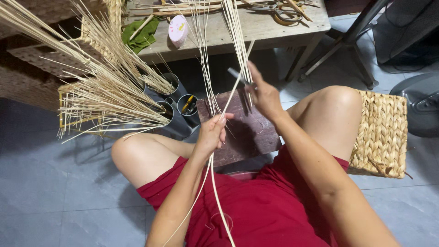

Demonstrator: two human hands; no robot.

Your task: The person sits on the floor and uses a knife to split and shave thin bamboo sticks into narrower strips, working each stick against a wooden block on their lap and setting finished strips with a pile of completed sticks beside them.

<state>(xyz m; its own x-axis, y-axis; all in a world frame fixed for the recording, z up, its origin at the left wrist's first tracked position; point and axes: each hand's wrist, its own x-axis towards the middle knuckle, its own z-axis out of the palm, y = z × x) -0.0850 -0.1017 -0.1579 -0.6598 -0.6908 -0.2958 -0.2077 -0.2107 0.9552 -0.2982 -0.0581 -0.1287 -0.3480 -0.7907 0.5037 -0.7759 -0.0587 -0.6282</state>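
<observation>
Mid-strip over the board (247, 132): left hand (211, 135) pinched shut on a cane (215, 183), right hand (264, 93) gripping what looks like a blade (238, 75); many canes (105, 87) left of it apparently untrimmed.

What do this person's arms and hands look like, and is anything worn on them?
Both arms are bare from shoulder to fingertip: no sleeves, gloves, watch or bracelets show. The left hand and right hand show no rings that I can make out. The only clothing in view is a red garment covering the torso and upper legs.
</observation>
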